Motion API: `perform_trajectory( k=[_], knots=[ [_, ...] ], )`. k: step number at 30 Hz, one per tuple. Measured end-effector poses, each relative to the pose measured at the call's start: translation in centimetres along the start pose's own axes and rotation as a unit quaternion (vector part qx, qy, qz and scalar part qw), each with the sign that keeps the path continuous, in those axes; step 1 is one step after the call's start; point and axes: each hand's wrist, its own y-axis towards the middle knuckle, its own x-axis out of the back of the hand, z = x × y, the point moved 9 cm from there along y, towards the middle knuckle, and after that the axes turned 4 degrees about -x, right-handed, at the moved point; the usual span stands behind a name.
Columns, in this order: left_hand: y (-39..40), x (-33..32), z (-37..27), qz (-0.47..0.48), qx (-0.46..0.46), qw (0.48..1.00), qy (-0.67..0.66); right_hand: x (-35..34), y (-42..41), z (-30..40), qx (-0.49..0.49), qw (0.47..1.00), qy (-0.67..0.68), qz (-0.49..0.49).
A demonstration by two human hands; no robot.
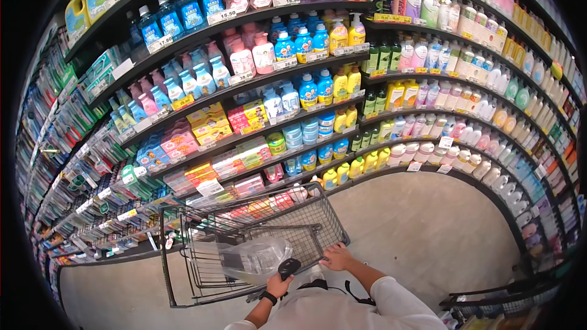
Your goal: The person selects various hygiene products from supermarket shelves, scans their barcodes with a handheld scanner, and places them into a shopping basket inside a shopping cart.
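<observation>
A metal wire shopping cart stands across the aisle before me, seen from above. In its basket lies a clear plastic bag, crumpled, with something clear inside that I cannot name. My left hand, with a black band at the wrist, has its fingers around a black handle at the cart's near side. Farther right, my right hand rests with curled fingers on the cart's near rim, close to its corner. Part of that grip is hidden by the fingers.
Curved shelves of pump bottles, mouthwash bottles and boxed goods run along the far side. Hanging packets fill the left. Grey floor shows right of the cart. A second dark cart or rack stands at the lower right.
</observation>
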Motion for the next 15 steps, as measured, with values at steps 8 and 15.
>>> perform_trajectory(
  k=[8,15],
  knots=[
    [4.8,-1.2,-2.8,0.061,0.026,0.995,-0.075,1.0,3.0,-5.2,-0.031,0.995,-0.009,0.093],
    [7.9,-2.0,-6.7,0.084,0.033,0.995,-0.045,1.9,5.0,-9.3,-0.039,0.992,0.001,0.12]
  ],
)
